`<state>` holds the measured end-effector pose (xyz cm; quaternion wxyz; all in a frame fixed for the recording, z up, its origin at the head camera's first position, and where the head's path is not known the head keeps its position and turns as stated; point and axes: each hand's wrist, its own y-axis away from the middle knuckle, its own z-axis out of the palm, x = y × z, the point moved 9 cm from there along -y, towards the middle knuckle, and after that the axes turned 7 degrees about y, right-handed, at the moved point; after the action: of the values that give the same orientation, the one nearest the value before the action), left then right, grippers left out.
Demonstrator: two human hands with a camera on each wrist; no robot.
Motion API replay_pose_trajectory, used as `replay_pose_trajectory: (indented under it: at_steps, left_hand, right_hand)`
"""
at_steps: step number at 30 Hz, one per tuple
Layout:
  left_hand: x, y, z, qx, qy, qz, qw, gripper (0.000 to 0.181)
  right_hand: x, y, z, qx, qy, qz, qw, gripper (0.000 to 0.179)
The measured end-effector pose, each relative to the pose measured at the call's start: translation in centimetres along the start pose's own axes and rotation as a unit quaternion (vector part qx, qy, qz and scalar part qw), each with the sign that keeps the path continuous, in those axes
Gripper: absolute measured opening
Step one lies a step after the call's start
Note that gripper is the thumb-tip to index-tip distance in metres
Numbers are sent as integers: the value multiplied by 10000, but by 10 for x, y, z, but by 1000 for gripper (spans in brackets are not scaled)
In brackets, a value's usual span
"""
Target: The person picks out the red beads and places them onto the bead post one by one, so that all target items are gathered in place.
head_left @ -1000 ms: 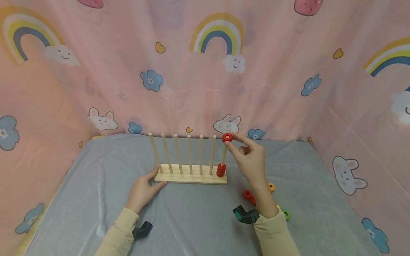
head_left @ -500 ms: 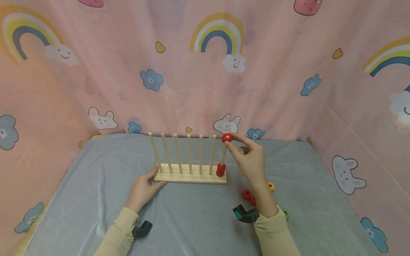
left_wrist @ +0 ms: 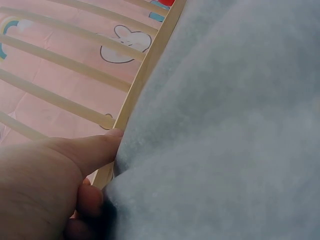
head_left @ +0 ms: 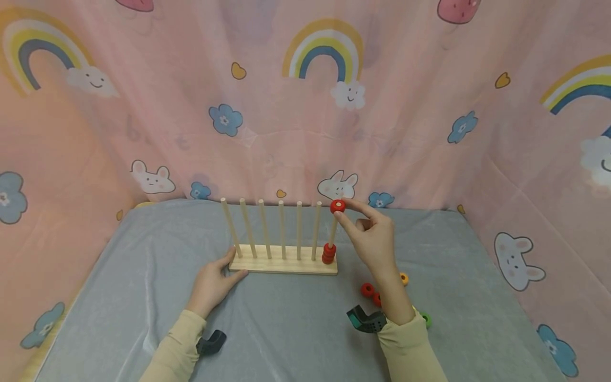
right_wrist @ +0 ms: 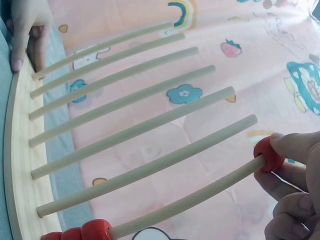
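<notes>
A wooden peg rack (head_left: 281,267) with a row of upright pegs stands on the grey cloth. My left hand (head_left: 213,286) grips the left end of its base, thumb along the front edge. At the tip of the rightmost peg (right_wrist: 190,202), my right hand (head_left: 374,241) pinches a red bead (head_left: 338,206) between thumb and fingers. The peg's end shows in the bead's hole. Lower on this same peg sits a stack of red beads (head_left: 329,253), resting at the base. The other pegs are bare.
Loose beads lie right of the rack, partly behind my right forearm: red beads (head_left: 367,289), an orange bead (head_left: 404,279) and a green bead (head_left: 426,319). A pink patterned curtain (head_left: 286,132) hangs behind and at both sides of the grey cloth (head_left: 286,329).
The red bead in my right hand has settled slightly onto the peg tip, whose pale end now fills the hole. My left hand keeps its grip on the base.
</notes>
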<state>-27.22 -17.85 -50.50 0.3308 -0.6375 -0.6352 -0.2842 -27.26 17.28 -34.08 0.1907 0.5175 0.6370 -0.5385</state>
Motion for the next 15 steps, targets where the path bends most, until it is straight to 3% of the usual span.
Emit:
replay_pose_trajectory:
  at_steps: [15]
  left_hand:
    - [0,1,0,18,-56,8,10000,75]
  right_hand:
    - [-1,0,0,-42,-182,-91,9998,35]
